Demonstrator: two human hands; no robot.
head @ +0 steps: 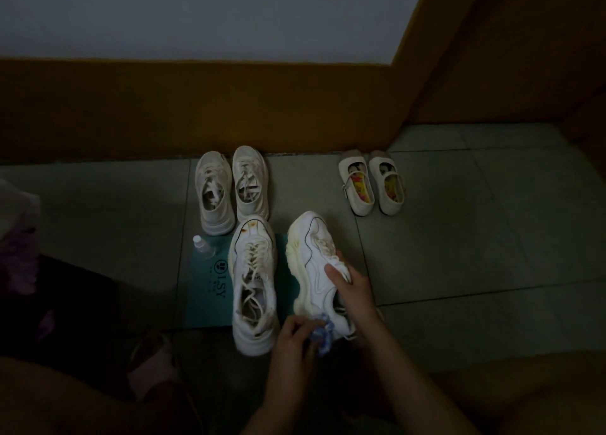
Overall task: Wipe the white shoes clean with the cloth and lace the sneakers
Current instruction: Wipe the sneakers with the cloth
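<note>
Two white chunky sneakers lie in front of me on the tiled floor. The left sneaker [254,290] stands flat on a teal sheet [210,290], laces loose, brown stains on its toe. The right sneaker [313,267] is tipped onto its side, its yellowed sole facing left. My right hand [351,287] grips it around the collar, thumb on the upper. My left hand [293,339] pinches a crumpled blue cloth [323,334] against the heel end of that tipped sneaker.
A small clear bottle [202,246] lies at the teal sheet's far left corner. A beige sneaker pair [232,188] and small strap shoes [373,182] stand by the brown skirting board. Pink fabric [16,237] sits at the left; a pink slipper [154,369] near my knee.
</note>
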